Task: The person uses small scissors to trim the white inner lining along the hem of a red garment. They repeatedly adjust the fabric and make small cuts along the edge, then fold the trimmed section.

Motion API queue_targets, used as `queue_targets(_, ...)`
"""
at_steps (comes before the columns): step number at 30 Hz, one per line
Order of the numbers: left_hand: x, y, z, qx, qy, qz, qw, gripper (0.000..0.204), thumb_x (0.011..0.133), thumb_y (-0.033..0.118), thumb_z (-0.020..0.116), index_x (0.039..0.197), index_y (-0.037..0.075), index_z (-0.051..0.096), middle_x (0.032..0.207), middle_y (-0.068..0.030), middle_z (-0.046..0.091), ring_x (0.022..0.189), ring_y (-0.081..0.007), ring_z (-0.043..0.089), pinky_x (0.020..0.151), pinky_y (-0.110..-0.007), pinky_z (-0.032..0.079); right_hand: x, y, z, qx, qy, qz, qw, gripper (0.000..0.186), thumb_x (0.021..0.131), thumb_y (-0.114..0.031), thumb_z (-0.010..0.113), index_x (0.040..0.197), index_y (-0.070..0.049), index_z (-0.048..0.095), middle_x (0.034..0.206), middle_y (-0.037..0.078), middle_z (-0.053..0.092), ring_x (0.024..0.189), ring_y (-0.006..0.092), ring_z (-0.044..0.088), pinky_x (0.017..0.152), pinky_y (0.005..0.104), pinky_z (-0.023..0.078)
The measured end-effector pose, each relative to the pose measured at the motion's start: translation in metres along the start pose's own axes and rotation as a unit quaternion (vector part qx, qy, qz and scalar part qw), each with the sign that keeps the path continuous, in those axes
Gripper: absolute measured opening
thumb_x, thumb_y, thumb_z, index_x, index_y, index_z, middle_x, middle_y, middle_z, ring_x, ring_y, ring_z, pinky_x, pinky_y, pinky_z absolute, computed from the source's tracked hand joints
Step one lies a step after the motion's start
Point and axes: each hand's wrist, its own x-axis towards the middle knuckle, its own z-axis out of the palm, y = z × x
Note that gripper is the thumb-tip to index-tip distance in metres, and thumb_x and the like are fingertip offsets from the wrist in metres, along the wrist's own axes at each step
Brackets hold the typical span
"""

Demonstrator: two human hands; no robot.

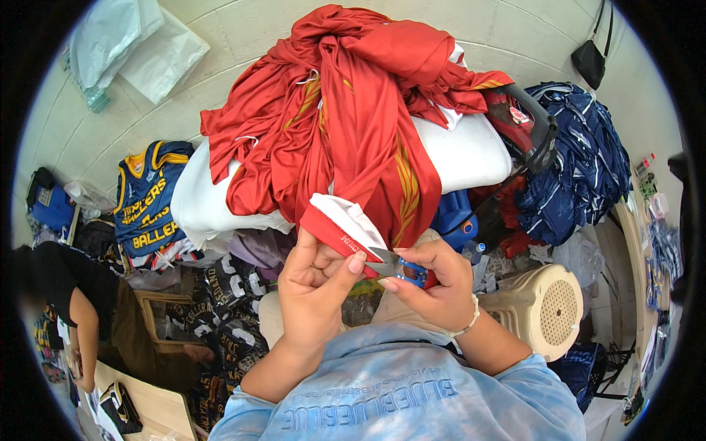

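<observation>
Close in front of my body, my left hand [312, 279] pinches the hem of a red garment [323, 224], its white inner side folded outward. My right hand [439, 283] grips a pair of thread snips [413, 273] with blue handles. Their metal blades lie against the edge of the red cloth, just beside my left thumb. Whether the blades are cutting a thread is too small to tell. From the hem, the cloth runs up toward a large heap of red garments [331, 95] with yellow leaf patterns.
The heap lies over a white padded surface [467, 151]. Navy garments [577, 162] are piled at the right, above a beige plastic stool [555, 312]. A navy and yellow jersey [151, 198] hangs at the left. Another person [84, 301] sits at the far left, near a wooden board [147, 408].
</observation>
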Motion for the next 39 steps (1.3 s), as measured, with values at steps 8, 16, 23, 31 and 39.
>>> queue_targets(8,-0.0030,-0.0012,-0.0016,-0.002,-0.014,0.014,1.000,0.059,0.087,-0.009,0.057,0.140,-0.004,0.033,0.116,-0.0130,0.062,0.104,-0.0152,0.061,0.092,-0.029,0.047,0.0065,-0.0047,0.0003,-0.015,-0.019,-0.005,1.000,0.034,0.072,-0.014,0.082,0.095,-0.001,0.060,0.076,0.009,0.065,0.063,0.0140,0.065,0.054,0.0248,0.047)
queue_targets(16,-0.0040,-0.0004,-0.0032,0.019,-0.019,0.002,1.000,0.055,0.087,-0.008,0.058,0.137,-0.004,0.037,0.113,-0.0127,0.062,0.103,-0.0151,0.061,0.092,-0.028,0.047,0.0063,-0.0020,0.0015,-0.022,-0.019,0.016,0.999,0.032,0.074,-0.014,0.081,0.093,-0.001,0.059,0.072,0.007,0.063,0.059,0.0122,0.060,0.053,0.0236,0.046)
queue_targets(23,-0.0042,-0.0026,-0.0014,0.002,-0.014,0.010,1.000,0.054,0.087,-0.007,0.059,0.136,-0.004,0.037,0.111,-0.0116,0.063,0.102,-0.0146,0.062,0.090,-0.027,0.047,0.0036,-0.0035,0.0015,0.051,-0.028,0.054,0.997,0.032,0.075,-0.013,0.080,0.096,-0.001,0.058,0.076,0.005,0.063,0.064,0.0083,0.060,0.055,0.0233,0.046)
queue_targets(31,-0.0046,-0.0024,0.0010,0.025,-0.009,0.012,1.000,0.057,0.086,-0.007,0.060,0.138,-0.004,0.036,0.111,-0.0113,0.063,0.101,-0.0138,0.062,0.090,-0.027,0.047,0.0040,-0.0035,-0.0014,0.019,-0.026,0.043,0.999,0.031,0.076,-0.013,0.079,0.096,-0.001,0.058,0.074,0.005,0.062,0.062,0.0082,0.058,0.054,0.0229,0.045)
queue_targets(39,-0.0050,-0.0070,0.0035,0.019,-0.016,0.010,1.000,0.055,0.087,-0.008,0.059,0.137,-0.004,0.038,0.112,-0.0112,0.063,0.102,-0.0142,0.061,0.090,-0.027,0.047,-0.0024,-0.0035,0.0046,0.300,-0.007,0.218,0.929,0.023,0.078,-0.009,0.077,0.089,-0.004,0.057,0.075,-0.002,0.056,0.066,0.0022,0.050,0.056,0.0195,0.039)
